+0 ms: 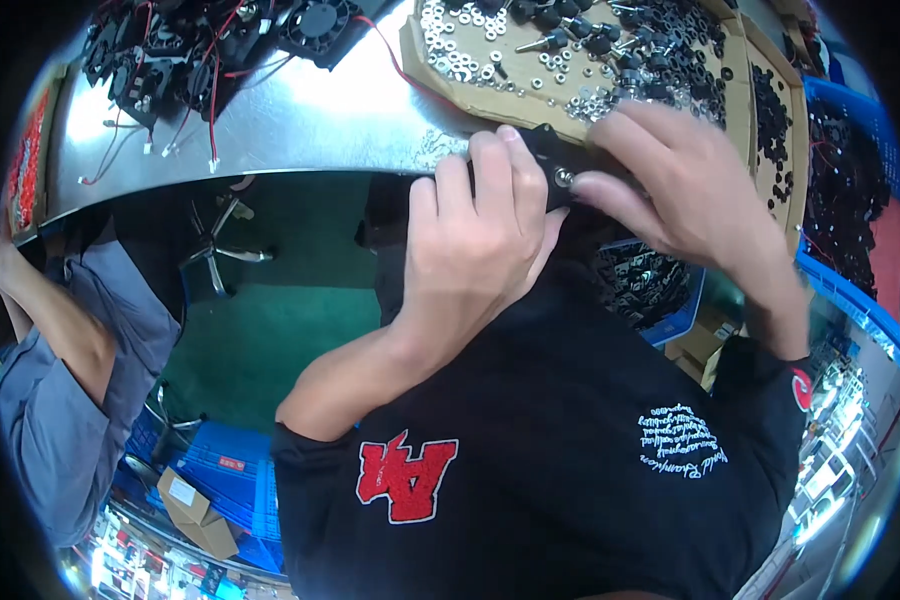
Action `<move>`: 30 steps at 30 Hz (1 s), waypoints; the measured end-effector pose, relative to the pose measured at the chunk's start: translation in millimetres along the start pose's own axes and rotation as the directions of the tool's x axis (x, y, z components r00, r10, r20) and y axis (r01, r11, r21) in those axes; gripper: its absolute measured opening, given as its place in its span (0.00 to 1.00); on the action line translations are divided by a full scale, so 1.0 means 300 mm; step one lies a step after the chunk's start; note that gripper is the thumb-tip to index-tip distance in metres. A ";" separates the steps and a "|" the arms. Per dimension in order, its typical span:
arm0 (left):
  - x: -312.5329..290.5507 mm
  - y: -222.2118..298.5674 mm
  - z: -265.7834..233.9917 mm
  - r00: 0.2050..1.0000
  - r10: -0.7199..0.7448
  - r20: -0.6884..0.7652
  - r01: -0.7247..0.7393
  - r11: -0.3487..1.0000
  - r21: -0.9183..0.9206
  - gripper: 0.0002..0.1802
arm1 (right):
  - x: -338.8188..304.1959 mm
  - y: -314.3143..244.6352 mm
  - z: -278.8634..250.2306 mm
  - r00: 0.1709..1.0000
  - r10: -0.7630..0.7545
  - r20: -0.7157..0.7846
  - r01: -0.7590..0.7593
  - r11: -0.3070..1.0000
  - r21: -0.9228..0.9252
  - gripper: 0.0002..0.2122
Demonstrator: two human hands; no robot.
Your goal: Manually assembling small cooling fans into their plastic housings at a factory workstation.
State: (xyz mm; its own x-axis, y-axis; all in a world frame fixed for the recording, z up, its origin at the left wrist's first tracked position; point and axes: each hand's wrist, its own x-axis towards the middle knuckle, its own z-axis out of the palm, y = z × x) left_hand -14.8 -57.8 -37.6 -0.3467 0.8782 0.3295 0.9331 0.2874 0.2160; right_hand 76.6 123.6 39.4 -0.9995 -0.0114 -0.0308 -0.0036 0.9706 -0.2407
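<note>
The front edge of the steel worktop (300, 130) bends across from the left rim toward the hands, and the black part (556, 148) is held between them near that edge, just on the near side of the cardboard tray (515, 105). The left hand (480, 215) has its fingers curled closely over the black part, gripping it; the right hand (675, 180) has bent fingers and a thumb beside a small metal ring (564, 178) on it, though blur leaves me unable to tell whether they pinch anything. The widest bare steel lies left of the tray, with thin wires trailing into it from black fans (315, 25) piled at the back. The tray wall stands close beyond both hands, hemming them in; inside lie washers (460, 65) and black knobs (595, 40), some with threaded studs. Below the right forearm, a blue crate (682, 325) of dark pieces takes up room. Leftward, green floor (260, 330) opens beneath the worktop edge, broken by a chair base (215, 250) and, farther out, a co-worker's arm (65, 310).
</note>
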 end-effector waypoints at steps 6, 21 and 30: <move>-0.007 0.016 0.037 0.990 0.004 -0.143 0.008 0.996 0.085 0.41 | -0.135 -0.172 0.129 0.814 0.568 -0.119 -0.403 0.700 0.589 0.16; 0.011 0.002 0.028 0.989 0.109 -0.098 -0.070 0.937 0.341 0.24 | -0.106 -0.137 0.209 0.843 0.532 -0.079 -0.147 0.370 0.917 0.20; 0.041 -0.015 -0.048 0.999 0.041 0.030 -0.038 0.996 -0.076 0.32 | -0.100 -0.091 0.241 0.857 0.480 -0.188 0.023 0.328 0.944 0.20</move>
State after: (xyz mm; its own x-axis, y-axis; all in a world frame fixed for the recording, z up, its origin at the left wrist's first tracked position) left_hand -24.7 -54.0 -21.3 -0.3056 0.9001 0.3105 0.9358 0.2238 0.2724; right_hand 108.9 80.1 -23.2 -0.8642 0.5016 0.0404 0.0064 0.0912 -0.9958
